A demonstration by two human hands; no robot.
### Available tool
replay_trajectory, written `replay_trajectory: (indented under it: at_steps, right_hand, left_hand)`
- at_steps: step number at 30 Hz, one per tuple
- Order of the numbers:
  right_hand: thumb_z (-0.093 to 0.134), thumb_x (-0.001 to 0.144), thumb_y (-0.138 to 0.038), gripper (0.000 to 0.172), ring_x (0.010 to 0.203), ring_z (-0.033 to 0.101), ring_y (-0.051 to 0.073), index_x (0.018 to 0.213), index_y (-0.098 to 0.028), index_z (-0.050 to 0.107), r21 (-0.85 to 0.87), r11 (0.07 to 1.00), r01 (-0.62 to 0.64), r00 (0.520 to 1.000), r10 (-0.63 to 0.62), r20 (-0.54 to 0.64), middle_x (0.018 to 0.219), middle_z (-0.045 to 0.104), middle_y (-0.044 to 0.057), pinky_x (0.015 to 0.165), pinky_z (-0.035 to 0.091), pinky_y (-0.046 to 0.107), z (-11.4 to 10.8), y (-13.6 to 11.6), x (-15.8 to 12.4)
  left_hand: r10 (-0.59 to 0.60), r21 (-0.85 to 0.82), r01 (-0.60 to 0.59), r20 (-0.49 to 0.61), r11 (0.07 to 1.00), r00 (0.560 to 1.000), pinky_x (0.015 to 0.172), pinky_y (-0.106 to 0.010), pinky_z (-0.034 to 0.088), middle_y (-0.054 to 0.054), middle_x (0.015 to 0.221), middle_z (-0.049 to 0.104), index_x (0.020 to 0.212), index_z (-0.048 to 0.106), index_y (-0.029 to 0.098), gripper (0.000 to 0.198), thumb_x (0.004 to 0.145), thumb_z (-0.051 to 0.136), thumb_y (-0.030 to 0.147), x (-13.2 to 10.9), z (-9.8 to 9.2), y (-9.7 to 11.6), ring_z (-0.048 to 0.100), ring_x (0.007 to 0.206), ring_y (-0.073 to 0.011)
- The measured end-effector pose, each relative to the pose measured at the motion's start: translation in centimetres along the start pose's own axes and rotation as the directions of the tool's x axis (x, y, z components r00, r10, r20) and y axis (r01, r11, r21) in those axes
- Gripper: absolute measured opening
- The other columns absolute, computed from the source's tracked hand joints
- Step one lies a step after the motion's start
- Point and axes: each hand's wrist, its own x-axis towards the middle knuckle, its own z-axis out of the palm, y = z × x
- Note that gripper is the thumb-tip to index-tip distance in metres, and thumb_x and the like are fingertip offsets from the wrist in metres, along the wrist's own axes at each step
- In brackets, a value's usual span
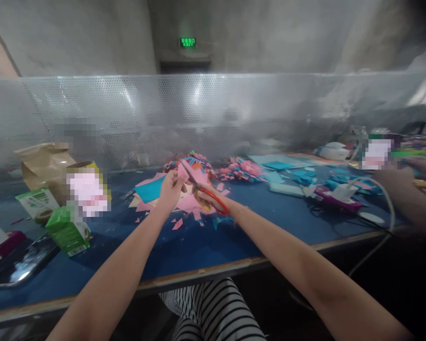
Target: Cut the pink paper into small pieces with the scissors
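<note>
In my left hand (172, 187) a piece of pink paper (183, 172) is pinched up off the table. My right hand (213, 196) is closed round a pair of scissors with red-orange handles (218, 201). Their blades (188, 171) point up and left, right at the pink paper; whether they are cutting it I cannot tell. Under both hands lie loose sheets of pink paper and a blue sheet (149, 191). Small pink scraps (178, 224) are strewn in front. Behind the hands rises a heap of pink, blue and orange cut paper (199, 162).
At left stand a brown paper bag (44, 166), a green carton (68, 232) and a phone (23, 260). A second paper heap (241, 169), blue sheets (279, 165) and a purple tissue pack (335, 199) lie rightward. Another person's arm (404, 189) reaches in at right. A perforated metal screen (145, 113) backs the table.
</note>
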Motion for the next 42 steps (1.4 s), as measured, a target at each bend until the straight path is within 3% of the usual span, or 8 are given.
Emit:
replay_trajectory:
  at_steps: [14, 24, 30, 42]
  right_hand:
    - [0.049, 0.070, -0.047, 0.032, 0.036, 0.027, 0.001, 0.076, -0.017, 0.040, 0.004, 0.998, -0.062, 0.995, 0.062, -0.077, 0.051, 0.032, -0.008, 0.032, 0.022, 0.015, 0.6, -0.6, 0.0]
    - [0.048, 0.071, -0.042, 0.027, 0.041, 0.034, 0.003, 0.068, -0.017, 0.040, -0.238, 0.968, -0.077, 0.985, 0.037, -0.169, 0.052, 0.036, -0.006, 0.038, 0.028, 0.015, 0.4, -0.2, 0.4]
    - [0.049, 0.070, -0.041, 0.027, 0.044, 0.037, 0.004, 0.067, -0.016, 0.040, -0.296, 0.950, -0.097, 0.978, 0.036, -0.205, 0.052, 0.038, -0.005, 0.040, 0.030, 0.015, 0.4, -0.1, 0.5]
    - [0.044, 0.072, -0.045, 0.029, 0.042, 0.035, 0.003, 0.078, -0.016, 0.042, -0.239, 0.968, -0.075, 0.986, 0.036, -0.161, 0.055, 0.041, -0.005, 0.039, 0.030, 0.015, 0.5, -0.5, 0.0]
  left_hand:
    - [-0.045, -0.017, 0.045, -0.011, 0.999, 0.999, 0.044, -0.019, 0.033, 0.000, 0.058, 0.058, 0.075, 0.046, 0.017, 0.015, 0.072, 0.047, 0.031, 0.2, -0.3, -0.4, 0.044, 0.043, -0.0062]
    - [-0.152, -0.157, 0.143, -0.048, 0.977, 0.987, 0.046, -0.020, 0.036, 0.002, 0.058, 0.057, 0.072, 0.047, 0.017, 0.017, 0.065, 0.053, 0.031, 0.2, 0.0, -0.3, 0.044, 0.043, -0.0057]
    - [-0.183, -0.248, 0.170, -0.031, 0.954, 0.983, 0.045, -0.020, 0.037, 0.001, 0.060, 0.056, 0.069, 0.045, 0.016, 0.016, 0.067, 0.050, 0.031, 0.3, 0.2, -0.6, 0.044, 0.042, -0.0052]
    - [-0.043, -0.019, 0.042, -0.068, 0.999, 0.997, 0.043, -0.019, 0.034, 0.003, 0.052, 0.049, 0.064, 0.046, 0.017, 0.019, 0.073, 0.044, 0.034, 0.4, -0.4, -1.2, 0.043, 0.042, -0.0059]
